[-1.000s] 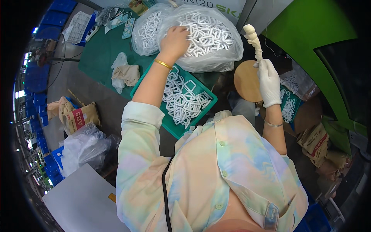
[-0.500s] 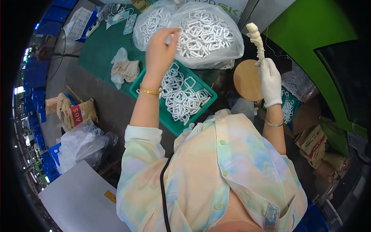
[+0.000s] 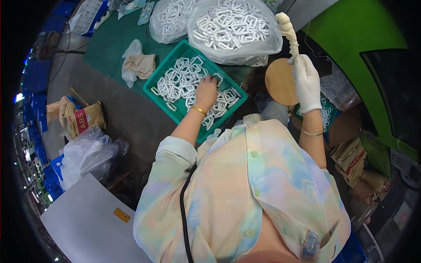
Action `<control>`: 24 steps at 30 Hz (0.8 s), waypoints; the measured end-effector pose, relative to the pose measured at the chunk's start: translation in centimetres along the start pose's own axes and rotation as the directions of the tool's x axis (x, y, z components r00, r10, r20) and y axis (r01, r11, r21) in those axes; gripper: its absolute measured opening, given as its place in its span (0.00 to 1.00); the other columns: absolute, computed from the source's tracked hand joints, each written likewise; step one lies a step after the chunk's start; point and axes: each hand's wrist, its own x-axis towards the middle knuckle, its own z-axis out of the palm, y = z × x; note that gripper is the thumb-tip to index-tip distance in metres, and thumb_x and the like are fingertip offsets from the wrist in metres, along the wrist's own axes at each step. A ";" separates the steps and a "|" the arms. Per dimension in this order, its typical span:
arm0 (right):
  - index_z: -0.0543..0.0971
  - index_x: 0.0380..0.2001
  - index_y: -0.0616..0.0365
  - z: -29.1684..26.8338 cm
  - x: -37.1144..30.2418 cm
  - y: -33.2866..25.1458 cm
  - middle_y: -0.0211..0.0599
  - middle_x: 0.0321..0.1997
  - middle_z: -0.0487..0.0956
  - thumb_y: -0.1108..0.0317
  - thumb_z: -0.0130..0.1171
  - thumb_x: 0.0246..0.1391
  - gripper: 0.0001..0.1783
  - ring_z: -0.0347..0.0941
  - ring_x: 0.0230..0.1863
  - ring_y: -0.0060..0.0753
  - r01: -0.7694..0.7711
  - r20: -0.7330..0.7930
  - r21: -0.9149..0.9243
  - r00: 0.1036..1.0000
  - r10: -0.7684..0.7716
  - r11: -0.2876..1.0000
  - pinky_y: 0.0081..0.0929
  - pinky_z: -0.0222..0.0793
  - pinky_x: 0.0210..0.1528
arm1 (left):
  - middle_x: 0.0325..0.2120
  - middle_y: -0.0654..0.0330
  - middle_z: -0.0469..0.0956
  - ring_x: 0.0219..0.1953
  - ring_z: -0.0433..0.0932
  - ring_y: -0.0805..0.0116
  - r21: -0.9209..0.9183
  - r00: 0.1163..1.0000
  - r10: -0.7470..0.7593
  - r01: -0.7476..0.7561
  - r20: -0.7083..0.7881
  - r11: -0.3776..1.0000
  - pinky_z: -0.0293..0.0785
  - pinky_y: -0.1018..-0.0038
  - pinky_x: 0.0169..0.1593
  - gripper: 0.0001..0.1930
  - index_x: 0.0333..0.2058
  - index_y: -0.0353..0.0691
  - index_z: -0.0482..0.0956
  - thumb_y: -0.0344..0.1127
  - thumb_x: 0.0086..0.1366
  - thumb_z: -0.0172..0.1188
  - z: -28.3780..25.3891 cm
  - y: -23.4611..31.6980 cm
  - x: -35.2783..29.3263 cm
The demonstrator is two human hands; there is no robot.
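My bare left hand (image 3: 206, 91), with a gold bangle at the wrist, is down in a green plastic tray (image 3: 158, 105) of loose white chain-like links (image 3: 182, 72). Its fingers are curled at one rounded white link (image 3: 219, 79) near the tray's far right side; the fingertips are partly hidden. My right hand (image 3: 305, 83) wears a white knit glove and is raised at the right. It is closed around the lower end of a cream-coloured, lumpy stick (image 3: 287, 33), which points up and away from me.
Beyond the tray stand a large clear bag (image 3: 234, 57) and a smaller bag (image 3: 171, 22), both full of white links. A cloth (image 3: 141, 65) lies on the green table (image 3: 103, 52). Right are a round wooden stool (image 3: 280, 81), another green tray (image 3: 326, 120) and a green machine (image 3: 351, 30).
My left hand has come down from in front of the large bag into the tray, among the links. My right hand still holds the lumpy stick in nearly the same place.
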 end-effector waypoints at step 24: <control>0.76 0.35 0.61 1.0 0.2 -0.7 0.30 0.27 0.69 0.60 0.48 0.70 0.16 0.63 0.30 0.22 -0.014 0.037 -0.031 0.999 0.015 0.999 0.23 0.59 0.35 | 0.45 0.46 0.75 0.44 0.78 0.45 -0.293 0.953 -0.264 0.211 -0.152 0.933 0.77 0.58 0.44 0.13 0.41 0.37 0.77 0.36 0.59 0.61 -3.0 -7.0 3.8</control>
